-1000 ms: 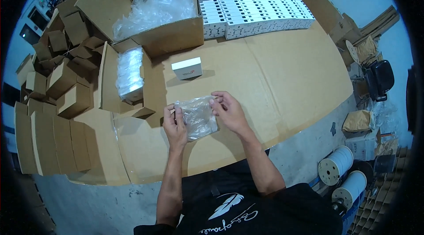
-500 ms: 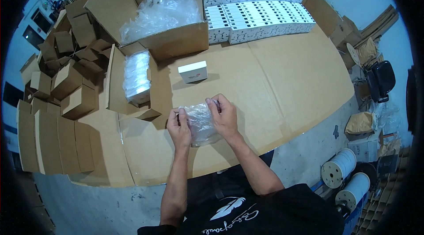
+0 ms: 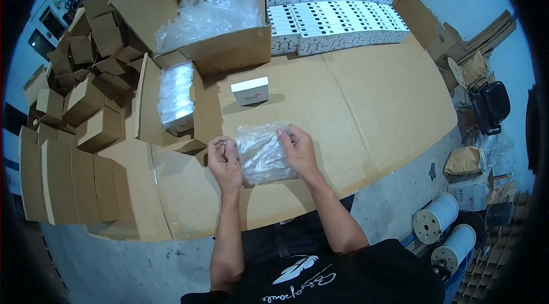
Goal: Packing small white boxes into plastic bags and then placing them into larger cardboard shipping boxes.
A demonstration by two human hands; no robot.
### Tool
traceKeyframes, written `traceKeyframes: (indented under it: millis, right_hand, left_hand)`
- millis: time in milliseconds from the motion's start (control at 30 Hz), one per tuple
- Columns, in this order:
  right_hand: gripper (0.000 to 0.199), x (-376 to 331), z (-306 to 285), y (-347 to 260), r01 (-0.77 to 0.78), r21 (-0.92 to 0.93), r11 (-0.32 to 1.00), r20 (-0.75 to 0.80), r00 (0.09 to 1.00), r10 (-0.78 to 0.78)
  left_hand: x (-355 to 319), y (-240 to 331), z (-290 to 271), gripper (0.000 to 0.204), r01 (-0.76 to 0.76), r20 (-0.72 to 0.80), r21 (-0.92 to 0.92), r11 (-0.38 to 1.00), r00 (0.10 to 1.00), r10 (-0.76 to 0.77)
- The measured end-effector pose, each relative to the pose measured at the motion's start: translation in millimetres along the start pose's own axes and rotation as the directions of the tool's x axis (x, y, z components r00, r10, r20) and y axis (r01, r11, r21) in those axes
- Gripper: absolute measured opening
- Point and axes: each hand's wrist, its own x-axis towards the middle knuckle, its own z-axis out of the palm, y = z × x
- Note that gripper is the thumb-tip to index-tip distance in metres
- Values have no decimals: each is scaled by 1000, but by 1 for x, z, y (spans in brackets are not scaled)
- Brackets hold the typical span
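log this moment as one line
right hand: holding clear crinkled plastic bag | left hand: at bag's left edge | small white rectangular box: beyond bag

Hands farther apart than a moment ago, the clear plastic bag now wider between them.

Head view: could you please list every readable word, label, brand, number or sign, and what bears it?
Black shirt: white script beside a feather print; wording not copied.
Small white rectangular box: print too small to read.
Stacked white rectangular boxes: dark marks, too small.
Clear plastic bag: none visible.
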Motion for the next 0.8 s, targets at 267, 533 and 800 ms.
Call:
traceKeyframes:
  millis: [267, 533, 800]
  right_hand:
    - [29, 7, -9, -17, -222, 149, 964, 60, 975, 215]
    - [39, 5, -23, -37, 412, 182, 893, 5, 908, -420]
    - [16, -16, -2, -47, 148, -112, 983, 189, 974, -126]
  left_hand:
    - [-9, 35, -14, 54, -773, 537, 495, 398, 632, 559]
    - [-12, 26, -2, 10, -311, 236, 181, 933, 935, 266]
    - [-3, 24, -5, 27, -110, 320, 134, 985, 945, 62]
